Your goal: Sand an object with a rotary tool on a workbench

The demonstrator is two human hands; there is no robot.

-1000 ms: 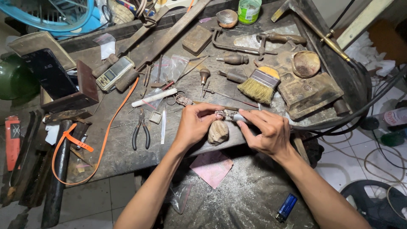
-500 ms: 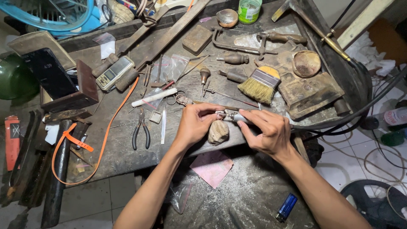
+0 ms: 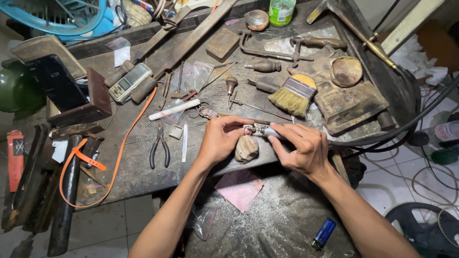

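Arms: we see both ours bare from hand to upper forearm, no sleeves in view.
Left hand (image 3: 221,141): no glove, ring or watch that we can see.
Right hand (image 3: 302,147): the same, bare at the wrist.
Fingers (image 3: 238,125): uncovered, nails short.

bench beyond hands crowded: brush (image 3: 293,96), pliers (image 3: 158,152); pink cloth (image 3: 240,188) near side open.

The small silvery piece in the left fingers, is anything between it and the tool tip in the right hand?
Nothing visible: the rotary tool in the right hand meets the small silvery piece pinched by the left hand.
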